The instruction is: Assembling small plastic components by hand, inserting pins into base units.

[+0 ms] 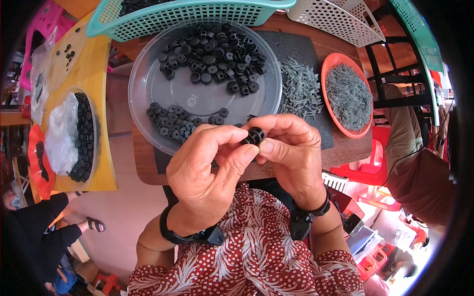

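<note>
Between the fingertips of both hands is a small round black plastic part (255,135), held above the near edge of the table. My left hand (210,170) pinches it from the left with thumb and forefinger. From the right, my right hand (291,150) grips the same part, thumb in front. Just beyond my hands lies a wide clear plastic tray (143,93). Thick black caps (212,56) are heaped at its far side, and flatter black discs with centre holes (173,121) lie nearer me. Fingers cover part of the held piece.
Loose screws (300,86) are piled on a black mat (291,44), right of the tray. Beside them stands an orange bowl of screws (348,93). Green (192,22) and white baskets (335,22) line the back. A yellow table (106,123) with more black parts is at left; people sit nearby.
</note>
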A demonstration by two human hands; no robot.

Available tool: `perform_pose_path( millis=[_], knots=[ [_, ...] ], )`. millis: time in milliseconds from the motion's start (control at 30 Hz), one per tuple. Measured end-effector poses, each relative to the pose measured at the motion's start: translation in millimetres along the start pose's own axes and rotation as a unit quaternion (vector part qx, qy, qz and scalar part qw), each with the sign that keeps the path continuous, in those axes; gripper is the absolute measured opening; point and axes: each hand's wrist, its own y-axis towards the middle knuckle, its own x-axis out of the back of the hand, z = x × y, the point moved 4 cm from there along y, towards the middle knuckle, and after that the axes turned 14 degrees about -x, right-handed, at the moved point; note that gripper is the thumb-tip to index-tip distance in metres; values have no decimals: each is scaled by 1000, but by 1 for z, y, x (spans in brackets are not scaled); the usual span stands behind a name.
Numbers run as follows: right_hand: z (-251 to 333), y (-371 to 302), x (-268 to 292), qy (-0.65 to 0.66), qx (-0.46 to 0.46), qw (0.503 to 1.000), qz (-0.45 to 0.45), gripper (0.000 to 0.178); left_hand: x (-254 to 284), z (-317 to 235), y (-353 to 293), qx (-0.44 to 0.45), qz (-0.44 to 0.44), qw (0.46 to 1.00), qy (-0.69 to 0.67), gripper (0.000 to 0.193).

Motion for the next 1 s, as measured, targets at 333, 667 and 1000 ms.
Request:
perform_pose_path(
  millis=[333, 667, 1000],
  knots=[
    [4, -7, -4, -87, 83, 993, -11, 25, 0, 3, -1, 76, -14, 996, -54, 23],
    [0, -10, 2, -41, 65, 997, -31, 15, -4, 1, -3, 91, 63, 993, -37, 31],
    [-5, -11, 3, -30, 39, 998, -30, 17, -3, 0, 2, 36, 118, 992, 35, 31]
  ],
)
